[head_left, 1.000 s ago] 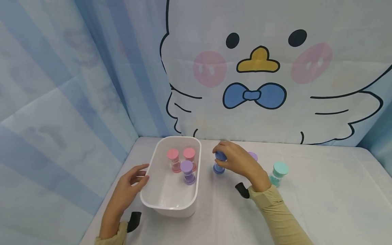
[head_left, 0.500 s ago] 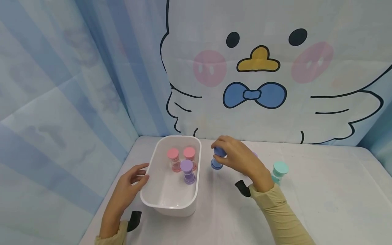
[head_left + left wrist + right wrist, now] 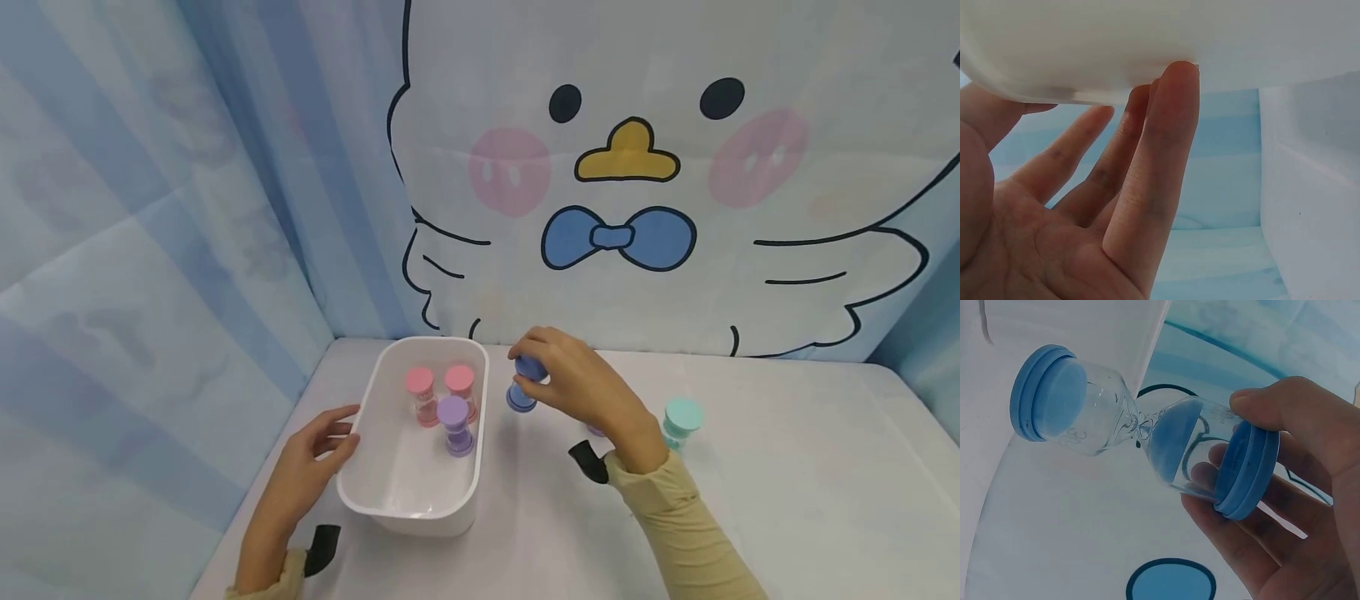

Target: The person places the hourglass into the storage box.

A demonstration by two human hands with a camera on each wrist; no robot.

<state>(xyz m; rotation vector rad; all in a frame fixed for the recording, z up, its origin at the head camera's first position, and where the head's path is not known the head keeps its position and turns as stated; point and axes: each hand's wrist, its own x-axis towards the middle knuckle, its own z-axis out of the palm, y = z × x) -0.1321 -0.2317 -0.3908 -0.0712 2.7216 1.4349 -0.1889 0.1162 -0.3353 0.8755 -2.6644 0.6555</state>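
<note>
My right hand (image 3: 581, 383) grips a blue hourglass (image 3: 1175, 440) by one end cap, between the thumb and fingers. It is tilted, with blue sand in both bulbs, a little to the right of a white bin (image 3: 397, 487). My left hand (image 3: 311, 458) rests its fingertips against the bin's left outer wall near the rim, fingers fairly straight in the left wrist view. Inside the bin stand a pink hourglass (image 3: 422, 398), a second pink hourglass (image 3: 460, 382) and a purple hourglass (image 3: 454, 427) partly in front of it.
A teal hourglass (image 3: 681, 421) stands on the white table (image 3: 817, 467), right of my right wrist. A bit of another purple thing (image 3: 596, 431) shows under the right hand, mostly hidden. A curtain with a cartoon bird (image 3: 630, 158) hangs directly behind the table.
My right hand has lifted the blue hourglass slightly and carried it left, closer to the bin. The left hand stays at the bin's wall.
</note>
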